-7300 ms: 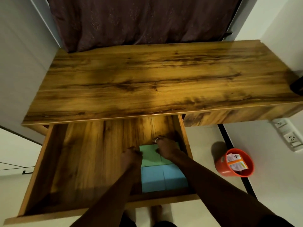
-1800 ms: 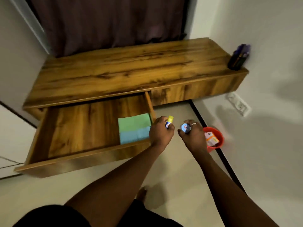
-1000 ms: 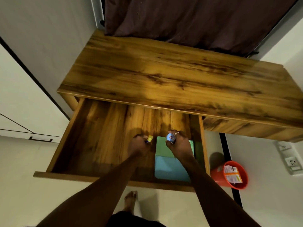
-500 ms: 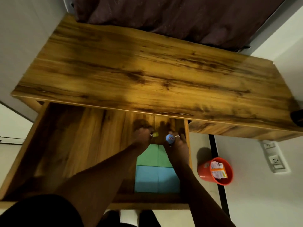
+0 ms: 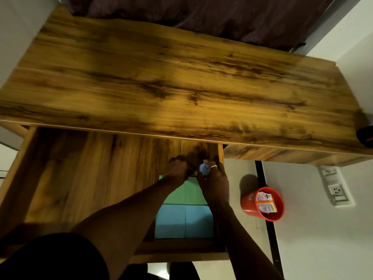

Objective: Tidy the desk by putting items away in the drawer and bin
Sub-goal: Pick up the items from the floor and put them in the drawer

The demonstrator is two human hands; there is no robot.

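A small blue tube with a red-and-white label (image 5: pixel 204 169) sits gripped in the right hand (image 5: pixel 215 179), just right of frame centre, over the far right corner of the open drawer (image 5: pixel 84 174). The left hand (image 5: pixel 177 168) is curled beside it, nearly touching; whether it holds anything cannot be told, since its fingers are in shadow. Under both hands, green sheets (image 5: pixel 186 194) and blue sheets (image 5: pixel 184 221) lie flat along the drawer's right side. The bare wooden worktop (image 5: pixel 171 85) spans the upper frame. At lower right, on the floor, an orange bin (image 5: pixel 249 203) holds printed packets (image 5: pixel 265 203). A wall socket (image 5: pixel 336 191) is mounted further right.
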